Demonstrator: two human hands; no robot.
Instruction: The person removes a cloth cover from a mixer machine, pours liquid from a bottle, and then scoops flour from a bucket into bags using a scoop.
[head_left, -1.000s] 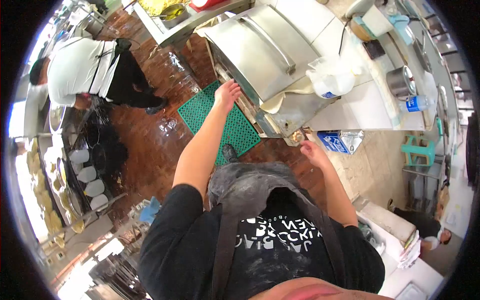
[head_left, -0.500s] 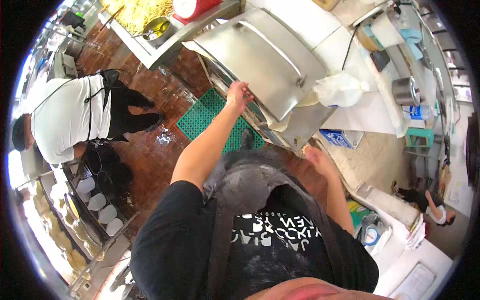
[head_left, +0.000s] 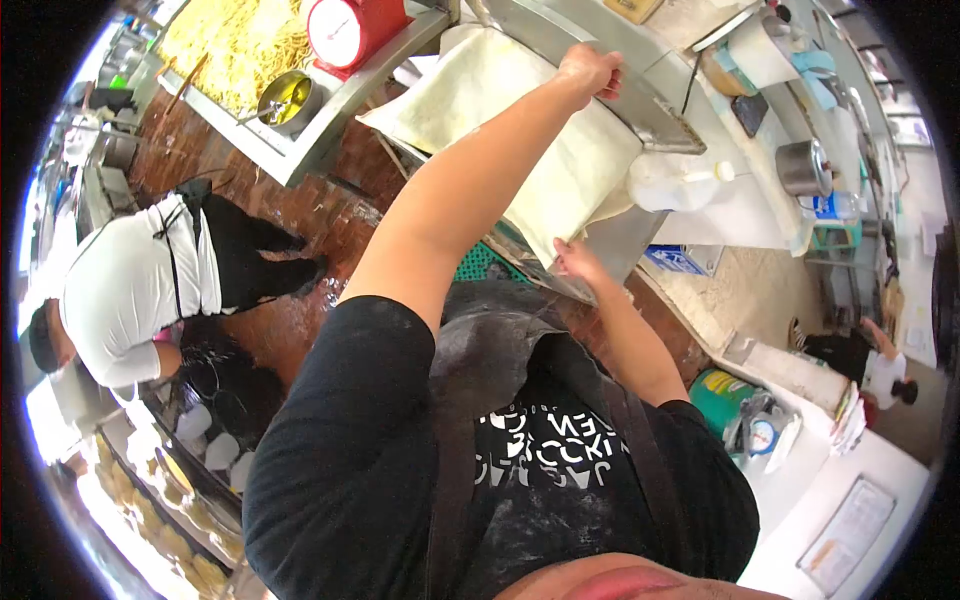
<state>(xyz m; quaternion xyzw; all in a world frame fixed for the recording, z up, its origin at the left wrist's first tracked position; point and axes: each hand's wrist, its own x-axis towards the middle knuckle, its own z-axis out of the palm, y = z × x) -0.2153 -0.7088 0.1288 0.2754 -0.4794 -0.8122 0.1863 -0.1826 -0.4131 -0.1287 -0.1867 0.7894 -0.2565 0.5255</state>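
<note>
A stainless metal lid stands raised over a bin or counter box. My left hand is up at this lid with its fingers curled, seemingly gripping it, though the contact is partly hidden. Under the lid lies a large pale cream sheet; cloth or dough, I cannot tell which. My right hand pinches the sheet's near corner, low at the front edge of the box. My left forearm crosses over the sheet and hides part of it.
Left of the box is a tray of noodles with a metal bowl and a red scale. A bent-over co-worker stands left. A white plastic jug sits right of the sheet. A green mat lies on the floor.
The metal lid has swung up and back, uncovering the cream sheet. My left hand has moved up and right with it. My right hand has moved up and left to the sheet's corner.
</note>
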